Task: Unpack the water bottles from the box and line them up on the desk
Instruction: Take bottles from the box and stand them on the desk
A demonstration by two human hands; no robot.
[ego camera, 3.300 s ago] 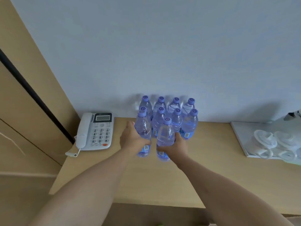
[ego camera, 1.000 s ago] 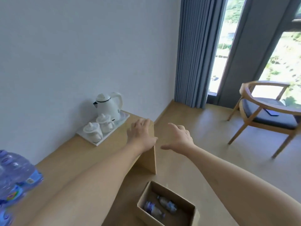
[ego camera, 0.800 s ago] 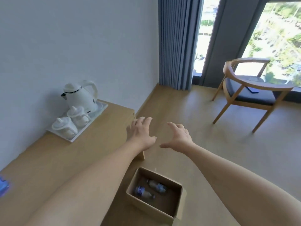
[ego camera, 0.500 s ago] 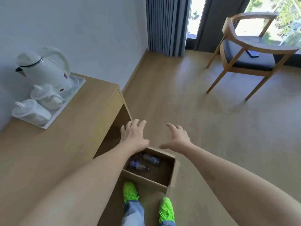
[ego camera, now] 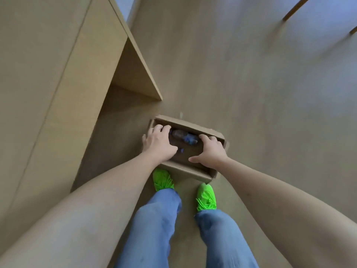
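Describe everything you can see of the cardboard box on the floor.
The cardboard box is plain brown, open-topped and low-walled, sitting on the wooden floor just in front of the person's green shoes, beside the desk's end. Two water bottles lie on their sides inside. The left hand and right hand reach into it over the bottles.

A cardboard box [ego camera: 190,172] is seen on the wooden floor [ego camera: 251,84], just beyond two green shoes [ego camera: 206,197]. Both hands are lowered into it: the left hand [ego camera: 157,143] at its left end, the right hand [ego camera: 209,151] at its right. A lying water bottle [ego camera: 182,136] is visible between them. The desk [ego camera: 38,74] is seen to the left.
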